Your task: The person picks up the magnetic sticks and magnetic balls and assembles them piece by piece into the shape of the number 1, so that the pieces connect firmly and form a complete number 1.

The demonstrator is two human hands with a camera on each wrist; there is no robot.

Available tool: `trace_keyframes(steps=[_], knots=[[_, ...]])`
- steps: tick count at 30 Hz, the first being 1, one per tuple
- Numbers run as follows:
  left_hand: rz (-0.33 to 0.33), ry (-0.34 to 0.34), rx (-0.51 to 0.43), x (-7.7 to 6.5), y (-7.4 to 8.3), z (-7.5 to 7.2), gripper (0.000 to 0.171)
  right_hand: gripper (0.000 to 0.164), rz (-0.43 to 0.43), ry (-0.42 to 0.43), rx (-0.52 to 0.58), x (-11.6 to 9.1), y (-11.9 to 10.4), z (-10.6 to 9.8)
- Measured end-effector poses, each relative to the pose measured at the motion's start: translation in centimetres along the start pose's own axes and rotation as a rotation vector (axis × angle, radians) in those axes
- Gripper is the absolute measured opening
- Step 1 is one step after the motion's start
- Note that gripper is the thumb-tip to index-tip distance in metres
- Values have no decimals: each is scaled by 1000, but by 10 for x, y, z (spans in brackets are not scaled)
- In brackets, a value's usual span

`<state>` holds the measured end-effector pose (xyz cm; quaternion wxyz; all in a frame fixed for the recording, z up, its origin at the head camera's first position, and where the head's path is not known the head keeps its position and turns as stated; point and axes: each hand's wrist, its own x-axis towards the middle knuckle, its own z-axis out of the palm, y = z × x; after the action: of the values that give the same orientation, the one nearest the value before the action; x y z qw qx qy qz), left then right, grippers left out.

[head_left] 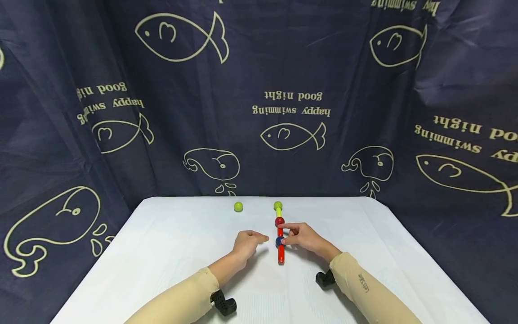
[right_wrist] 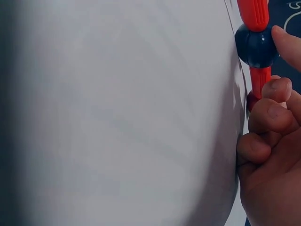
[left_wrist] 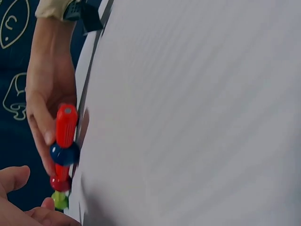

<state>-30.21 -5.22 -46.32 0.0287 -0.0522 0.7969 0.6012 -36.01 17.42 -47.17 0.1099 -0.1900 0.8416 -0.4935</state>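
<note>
A straight chain of magnetic balls and rods lies on the white table, pointing away from me. From its far end it has a green ball (head_left: 278,205), a yellow-green rod (head_left: 278,213), a red ball (head_left: 279,221), a red rod (head_left: 280,232), a blue ball (head_left: 279,242) and a red end rod (head_left: 281,255). My right hand (head_left: 306,237) holds it from the right, index finger at the red ball and thumb on the blue ball (right_wrist: 257,46). On the chain's left, my left hand (head_left: 246,245) reaches toward the blue ball with fingers extended, holding nothing.
A loose green ball (head_left: 238,206) sits near the table's back edge, left of the chain. Behind the white table (head_left: 182,234) hangs a dark blue curtain (head_left: 243,81) with fish and whale drawings. Each wrist wears a black camera mount (head_left: 223,303).
</note>
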Motion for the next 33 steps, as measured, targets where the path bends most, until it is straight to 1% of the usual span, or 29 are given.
trace_keyframes(steps=[3,8,11,13,16,19,21,26,29,33], knots=[[-5,3,-5,7,2,-6,27,56,9,2,14,0,-1,-1],[9,48,-24,19,2,-18,27,56,21,3,22,1,-1,-1],[7,57,-43,27,0,-24,27,56,33,15,19,1,-1,-1],[-3,43,-57,32,-2,-28,27,56,40,22,17,1,0,0],[-18,-4,-81,40,-5,-33,30,56,41,27,18,1,0,1],[-15,-35,-103,48,-7,-38,38,56,42,25,21,1,-2,2],[-2,-36,-120,54,-8,-41,42,56,46,26,20,0,-3,2],[7,-3,-168,70,-8,-48,46,57,59,36,14,-2,-3,1],[-9,24,-187,78,-8,-53,47,57,66,44,5,0,-3,2],[-17,73,-229,88,-10,-60,43,58,73,51,5,2,-3,4]])
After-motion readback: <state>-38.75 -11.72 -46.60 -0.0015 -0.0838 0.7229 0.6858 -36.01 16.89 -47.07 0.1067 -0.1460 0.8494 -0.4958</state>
